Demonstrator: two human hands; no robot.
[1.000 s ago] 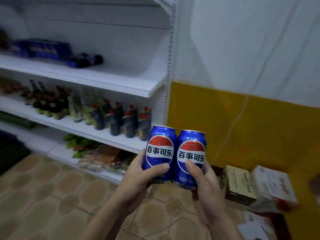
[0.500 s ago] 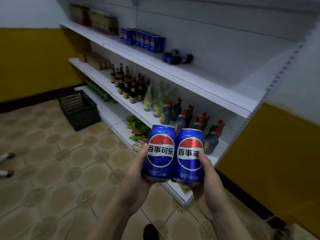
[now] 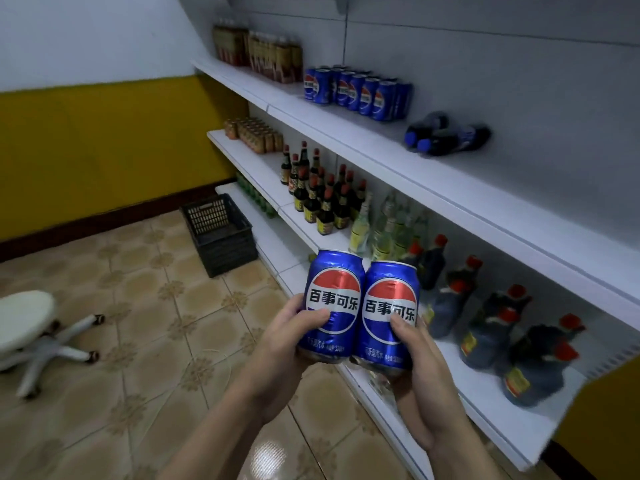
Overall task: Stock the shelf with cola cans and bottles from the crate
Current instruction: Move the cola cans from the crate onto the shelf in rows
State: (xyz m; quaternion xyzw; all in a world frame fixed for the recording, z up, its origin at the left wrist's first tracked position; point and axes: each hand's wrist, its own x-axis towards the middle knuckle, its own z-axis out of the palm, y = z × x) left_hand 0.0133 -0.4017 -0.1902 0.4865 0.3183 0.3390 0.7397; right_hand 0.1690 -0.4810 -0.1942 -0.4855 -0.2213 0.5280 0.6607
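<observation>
Grip: left hand (image 3: pixel 287 341) clamped round left cola can (image 3: pixel 334 299), right hand (image 3: pixel 420 372) round right cola can (image 3: pixel 389 313); cans touching, upright, steady pair, probably bound for can row (image 3: pixel 360 93) on upper shelf (image 3: pixel 346 135).

The left can (image 3: pixel 334 282) and the right can (image 3: pixel 389 292) are glossy blue, each bearing a red, white and blue roundel with dark characters across its white band. The row of cans (image 3: pixel 356 93) on the shelf (image 3: pixel 346 133) matches them; the shelf is white. The cola bottles (image 3: pixel 446 135) are near-black with blue caps. The crate (image 3: pixel 221 237) is black latticework. The floor (image 3: pixel 138 341) is tan tile with brown floral motifs; the wall (image 3: pixel 104 140) is mustard yellow under white.
</observation>
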